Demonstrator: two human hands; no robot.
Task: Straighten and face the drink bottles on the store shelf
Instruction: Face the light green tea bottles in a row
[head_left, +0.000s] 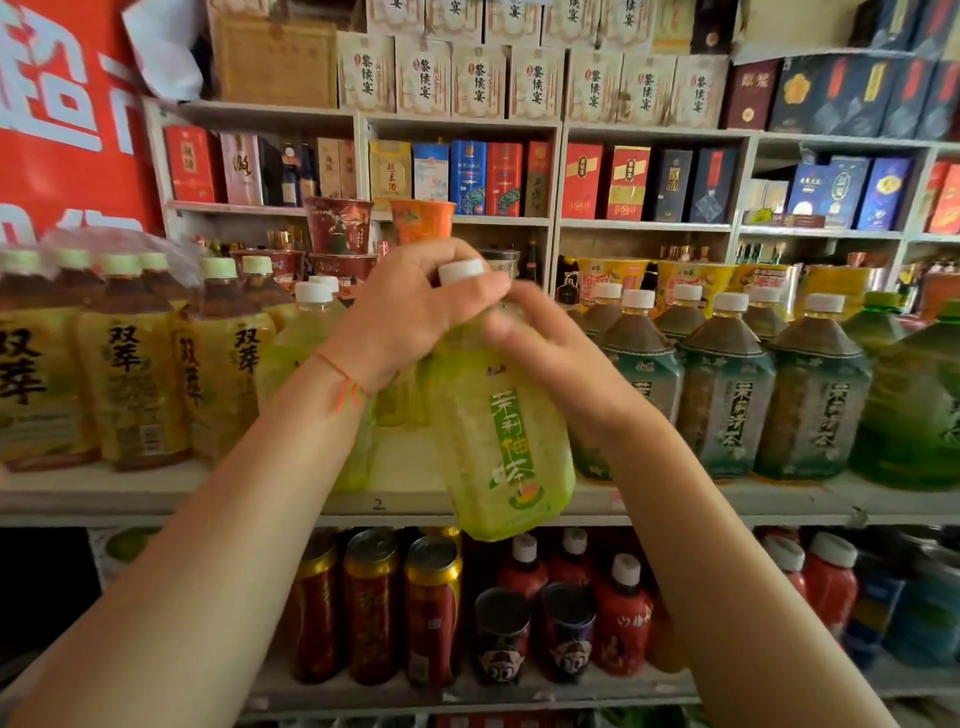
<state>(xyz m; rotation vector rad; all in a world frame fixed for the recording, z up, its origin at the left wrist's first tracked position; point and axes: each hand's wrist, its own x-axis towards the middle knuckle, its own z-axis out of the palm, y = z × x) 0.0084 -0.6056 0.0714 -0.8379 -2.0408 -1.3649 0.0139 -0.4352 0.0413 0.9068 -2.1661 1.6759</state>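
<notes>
Left hand (410, 312) gripping tilted green bottle (506, 441) by its neck; right hand (540, 338) blurred, grip unclear

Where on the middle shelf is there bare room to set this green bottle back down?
The green bottle, held by the left hand and right hand, hangs over the one bare patch of shelf, between the pale green bottles and the teal-label bottles. Left of it the yellow tea bottles stand packed; the right is equally crowded.

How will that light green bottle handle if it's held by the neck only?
The light green bottle looks full, so probably heavy and prone to swing; it already hangs tilted. The left hand grips near the cap; the blurred right hand touches its shoulder.
</notes>
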